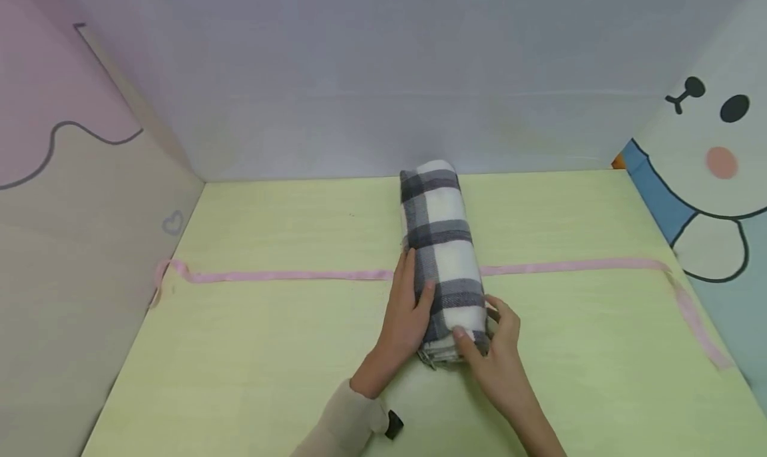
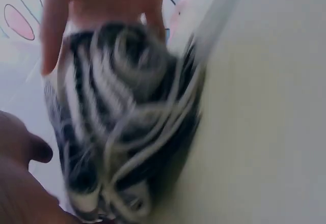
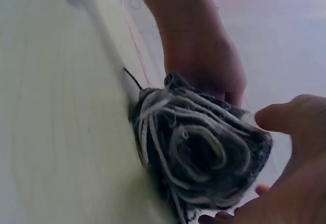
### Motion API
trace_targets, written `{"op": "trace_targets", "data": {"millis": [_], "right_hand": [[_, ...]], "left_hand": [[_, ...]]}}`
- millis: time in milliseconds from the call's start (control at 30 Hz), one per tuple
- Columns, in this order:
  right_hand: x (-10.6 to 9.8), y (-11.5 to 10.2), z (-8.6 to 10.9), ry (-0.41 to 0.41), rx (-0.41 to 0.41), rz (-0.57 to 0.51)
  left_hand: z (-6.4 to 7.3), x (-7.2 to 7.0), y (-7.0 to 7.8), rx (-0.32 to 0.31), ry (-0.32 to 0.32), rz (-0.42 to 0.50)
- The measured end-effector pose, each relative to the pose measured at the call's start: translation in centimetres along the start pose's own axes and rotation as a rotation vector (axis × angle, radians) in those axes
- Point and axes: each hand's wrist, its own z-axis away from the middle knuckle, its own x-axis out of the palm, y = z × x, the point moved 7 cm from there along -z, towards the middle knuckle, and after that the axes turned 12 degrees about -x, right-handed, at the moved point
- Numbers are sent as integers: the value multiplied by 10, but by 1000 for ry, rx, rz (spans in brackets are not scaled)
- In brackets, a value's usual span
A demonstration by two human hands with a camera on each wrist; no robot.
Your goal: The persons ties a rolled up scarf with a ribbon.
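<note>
A rolled plaid scarf (image 1: 448, 244) in white, grey and dark blue lies lengthwise on the pale yellow-green table (image 1: 287, 350). My left hand (image 1: 405, 317) rests along its left side, fingers straight and pointing away, thumb touching the top. At the near right end my right hand (image 1: 499, 354) holds the roll, thumb on top and bent fingers round the right side. Both wrist views face the near end of the scarf (image 3: 204, 147), where spiral layers and loose fringe show. The left wrist view is blurred.
A pink ribbon (image 1: 287, 275) runs across the table and passes behind the scarf. Walls enclose the left, back and right sides; the right wall (image 1: 719, 197) carries a cartoon animal. A dark band (image 1: 393, 425) shows at my left sleeve.
</note>
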Motion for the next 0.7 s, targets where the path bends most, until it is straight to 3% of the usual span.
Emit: {"op": "trace_targets", "data": {"millis": [167,333,633,700], "right_hand": [[8,1,-7,21,38,-156],[15,9,-14,58,90,-164],[17,-1,-14,147,96,-282],[17,-5,-13,167,108,-367]], "left_hand": [[18,7,-13,-70,62,207],[20,14,-20,-104,49,281],[28,5,-6,-157,4,364],[30,2,-1,-160,-9,411]]}}
